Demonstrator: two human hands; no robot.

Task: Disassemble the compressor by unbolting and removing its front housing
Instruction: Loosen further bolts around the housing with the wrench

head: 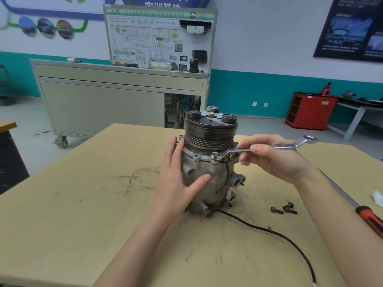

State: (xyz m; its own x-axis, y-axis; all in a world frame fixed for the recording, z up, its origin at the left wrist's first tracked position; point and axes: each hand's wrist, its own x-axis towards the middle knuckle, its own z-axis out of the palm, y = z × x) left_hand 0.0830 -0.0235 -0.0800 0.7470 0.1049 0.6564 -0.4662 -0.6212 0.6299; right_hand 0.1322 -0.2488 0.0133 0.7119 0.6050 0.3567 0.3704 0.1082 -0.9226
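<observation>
Head view. Upright in the middle of the tan wooden counter: a grey cast-metal compressor, with a dark grooved pulley on top. Flanged silver front housing just under the pulley, seated on the body. Left hand flat against the left side of the compressor, fingers straight and together, thumb stretched across the front of the body. Right hand to the right of the pulley, fingers pinched on the shank of a shiny chrome ring spanner. Near ring of the spanner set over a bolt head on the front-right ear of the housing flange, far ring out in the air to the right. On the counter right of the compressor, a little apart from it, three loose dark bolts in a small cluster. Farther right, at the edge, a red-handled screwdriver with a long steel shaft. Black cable from the compressor's base, curving toward the near right. Beyond the counter, a beige wheeled cabinet.
</observation>
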